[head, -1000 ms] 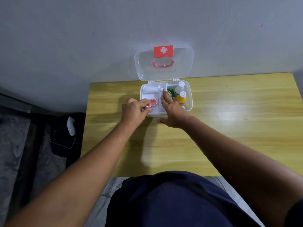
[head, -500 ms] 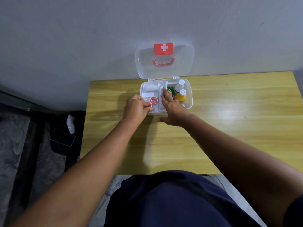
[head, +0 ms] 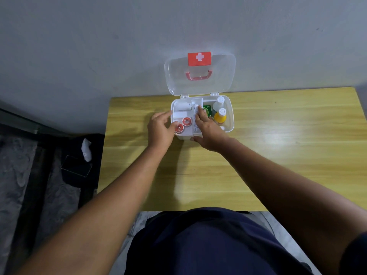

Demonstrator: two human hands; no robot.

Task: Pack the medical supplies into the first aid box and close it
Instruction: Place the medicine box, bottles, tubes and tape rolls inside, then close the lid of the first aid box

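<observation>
right hand (head: 208,130) presses straight fingers (head: 201,114) on the tray (head: 178,116), likely seating it in the first aid box (head: 231,118); left hand (head: 160,129), fingers relaxed and empty, apparently steadies the box.

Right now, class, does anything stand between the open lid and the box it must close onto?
Yes, both hands. The left hand lies over the left edge of the box by the red tape rolls; the right hand rests its fingers inside, mid-box. Nothing else visible blocks the lid.

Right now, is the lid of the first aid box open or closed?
Open. The clear lid stands upright behind the first aid box, and the yellow bottle inside is uncovered.
</observation>
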